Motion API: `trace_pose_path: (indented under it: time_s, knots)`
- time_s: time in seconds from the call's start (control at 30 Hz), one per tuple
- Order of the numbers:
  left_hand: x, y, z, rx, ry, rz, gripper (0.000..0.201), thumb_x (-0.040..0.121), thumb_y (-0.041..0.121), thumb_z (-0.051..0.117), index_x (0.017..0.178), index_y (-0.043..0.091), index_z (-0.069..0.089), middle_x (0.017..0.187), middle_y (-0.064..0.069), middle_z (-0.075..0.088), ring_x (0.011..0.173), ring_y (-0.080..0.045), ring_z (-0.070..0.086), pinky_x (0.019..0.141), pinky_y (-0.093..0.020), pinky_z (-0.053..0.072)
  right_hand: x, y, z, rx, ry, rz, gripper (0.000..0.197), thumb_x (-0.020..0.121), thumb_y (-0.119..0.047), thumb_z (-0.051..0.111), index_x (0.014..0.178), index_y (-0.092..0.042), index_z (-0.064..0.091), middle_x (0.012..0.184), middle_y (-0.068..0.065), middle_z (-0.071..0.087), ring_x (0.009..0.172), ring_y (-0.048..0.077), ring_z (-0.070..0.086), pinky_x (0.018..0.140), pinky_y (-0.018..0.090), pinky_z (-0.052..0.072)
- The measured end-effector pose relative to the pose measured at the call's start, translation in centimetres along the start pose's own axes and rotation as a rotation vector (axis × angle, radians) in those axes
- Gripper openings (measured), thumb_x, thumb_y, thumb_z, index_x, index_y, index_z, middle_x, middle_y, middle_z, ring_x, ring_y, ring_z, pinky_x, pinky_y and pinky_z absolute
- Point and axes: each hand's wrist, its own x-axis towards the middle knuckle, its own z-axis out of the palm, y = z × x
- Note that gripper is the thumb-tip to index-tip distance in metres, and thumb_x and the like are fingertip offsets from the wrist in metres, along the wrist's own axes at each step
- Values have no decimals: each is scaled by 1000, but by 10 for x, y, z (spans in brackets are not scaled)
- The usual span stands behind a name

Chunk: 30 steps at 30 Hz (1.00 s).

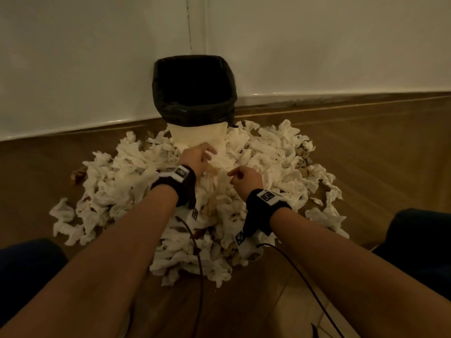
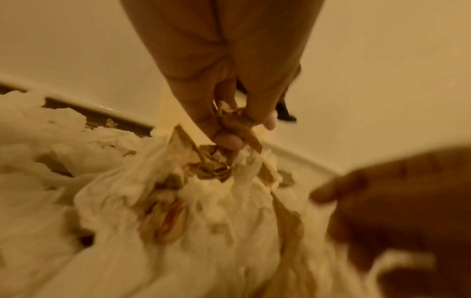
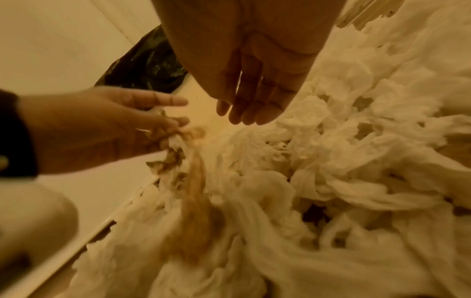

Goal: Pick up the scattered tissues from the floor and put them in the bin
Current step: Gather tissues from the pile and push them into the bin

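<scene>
A wide heap of crumpled white tissues [image 1: 127, 176] covers the wooden floor in front of the bin [image 1: 197, 135], a cream tub with a black liner [image 1: 194, 93] folded over its rim. My left hand [image 1: 210, 152] is at the foot of the bin. In the left wrist view it [image 2: 244, 131] pinches a bunch of white and brown-stained tissues [image 2: 216, 159] that stays joined to the heap. My right hand [image 1: 234, 175] hovers just right of it. Its fingers [image 3: 242, 117] are straight and hold nothing.
The bin stands in a corner of white walls [image 1: 317, 45] with a skirting board. Brown scraps lie at the heap's left [image 1: 78, 173] and right [image 1: 303, 152] edges. My knees in dark trousers [image 1: 419, 240] flank the heap. Black cables [image 1: 199, 264] hang from my wrist cameras.
</scene>
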Motion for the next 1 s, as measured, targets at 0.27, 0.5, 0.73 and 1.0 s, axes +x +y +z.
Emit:
trace_pose_path:
  time_s: [0.27,0.5,0.73,1.0]
  knots:
    - [4,-13,-25,-387,122,-154,51,85,-16,22,111,8,59,78,-2,44,71,-23,47,56,-27,39,-2,-17,32,-219,-188,-133,27,93,-12,41,113,-16,59,111,9,56,89,24,55,70,28,39]
    - [-7,-24,-31,-352,108,-202,45,88,12,60,130,18,45,122,-25,51,90,-30,58,74,-27,44,-11,-2,45,-373,-165,-203,59,81,-44,66,126,-17,39,123,10,46,105,28,53,84,36,46]
    - [-9,-17,-37,-483,127,-266,41,95,-8,28,130,8,41,106,-10,45,88,-27,50,74,-28,46,-18,-6,56,-238,-44,-297,59,78,-35,71,124,-16,40,122,8,39,106,28,49,85,36,45]
    - [-13,-14,-41,-798,289,-430,32,93,2,25,99,16,53,93,-3,41,53,-18,42,39,-18,37,-9,-1,45,-624,-222,-275,70,70,-62,66,126,-28,43,128,7,36,116,29,39,92,44,44]
